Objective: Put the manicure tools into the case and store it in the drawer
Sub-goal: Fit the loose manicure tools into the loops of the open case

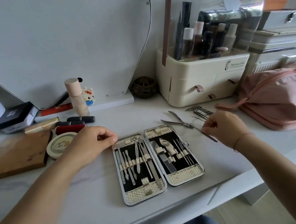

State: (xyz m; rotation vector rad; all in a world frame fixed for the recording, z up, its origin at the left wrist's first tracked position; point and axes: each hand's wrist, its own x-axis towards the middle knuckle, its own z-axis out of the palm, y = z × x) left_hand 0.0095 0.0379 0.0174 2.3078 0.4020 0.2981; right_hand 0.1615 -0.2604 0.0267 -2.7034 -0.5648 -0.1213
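Note:
The manicure case (160, 183) lies open flat on the white tabletop, with several steel tools strapped into both black-lined halves. My left hand (93, 143) rests at the case's top left corner, fingers curled against its rim. My right hand (220, 126) pinches a thin metal tool (209, 136) just right of the case. Loose on the table behind it lie the cuticle nippers (177, 120) and nail clippers (202, 112) with small tools. The cream organizer (203, 78) has two small front drawers with pull tabs.
A pink zip pouch (281, 98) lies at the right. Lipsticks (75, 122), a round tin (61, 144), a wooden block (17, 155) and a foundation bottle (76, 96) crowd the left. A mirror (59, 44) stands behind. The table's front edge runs near the case.

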